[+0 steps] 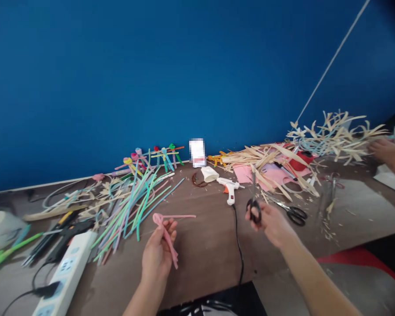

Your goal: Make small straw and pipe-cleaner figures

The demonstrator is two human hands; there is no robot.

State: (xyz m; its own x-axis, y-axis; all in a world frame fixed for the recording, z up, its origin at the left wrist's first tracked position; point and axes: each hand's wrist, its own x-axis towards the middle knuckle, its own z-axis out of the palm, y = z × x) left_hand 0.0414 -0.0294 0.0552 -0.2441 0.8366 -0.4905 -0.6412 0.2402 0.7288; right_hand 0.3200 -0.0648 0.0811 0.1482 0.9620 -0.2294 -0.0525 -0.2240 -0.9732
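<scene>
Between the thumb and fingers of my left hand [159,252] is a pink pipe cleaner [167,239], bent into a loop at its top. One straight end sticks out to the right and a doubled part hangs below the fingers. My right hand [273,224] is closed on the black handles of a pair of scissors [253,206], whose blades point away from me. Just left of the scissors lies a white hot glue gun [230,188], its black cord running toward me. A second pair of scissors [295,214] with black handles rests right of my right hand.
Loose pastel pipe cleaners [134,206] are heaped at the left, beside a white power strip [67,272]. Small pipe cleaner figures [164,156] stand along the blue wall. Pale strips [263,160] cover the back right. Another person's hand [386,153] is at the far right.
</scene>
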